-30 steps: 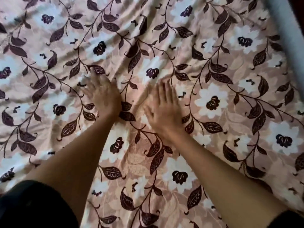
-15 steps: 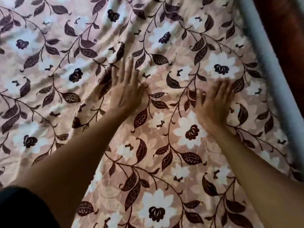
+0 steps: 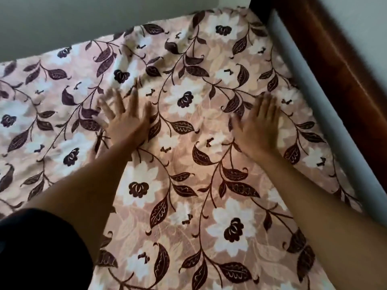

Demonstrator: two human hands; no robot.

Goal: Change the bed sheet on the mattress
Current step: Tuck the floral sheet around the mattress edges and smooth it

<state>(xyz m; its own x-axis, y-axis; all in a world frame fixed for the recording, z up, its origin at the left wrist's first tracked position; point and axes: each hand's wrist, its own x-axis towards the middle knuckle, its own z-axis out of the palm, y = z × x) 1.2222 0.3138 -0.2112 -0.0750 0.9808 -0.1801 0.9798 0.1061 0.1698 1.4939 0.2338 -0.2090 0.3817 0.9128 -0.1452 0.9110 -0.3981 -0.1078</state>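
The bed sheet [image 3: 209, 181] lies spread under both grips, a soft woven cloth in dusty pink printed with large white flowers, dark plum leaves and thin curling vines. It covers the bed from edge to edge, so the mattress under it is hidden.

The left grip [image 3: 125, 122] rests palm down on the sheet, its fingers [image 3: 119, 99] straight and fanned apart, holding nothing. They are blurred at the tips. Just left of and beyond this grip the cloth gathers into shallow, soft ridges.

The right grip [image 3: 259, 128] also lies flat on the sheet, its fingers straight and closer together, clasping nothing. The 2 grips are well apart, with a smoother stretch of cloth between them.

Right of the right grip, the sheet ends at a smooth, pale grey strip [image 3: 303, 86] that runs along the bed's edge. Whether this is the mattress side cannot be told. Beyond the strip is a reddish-brown, glossy wooden bed frame [image 3: 339, 65].

Beyond both grips the sheet's far edge meets a plain, matte grey-green wall [image 3: 83, 19]. Near the left forearm, a black sleeve [image 3: 37, 252] fills the near corner.
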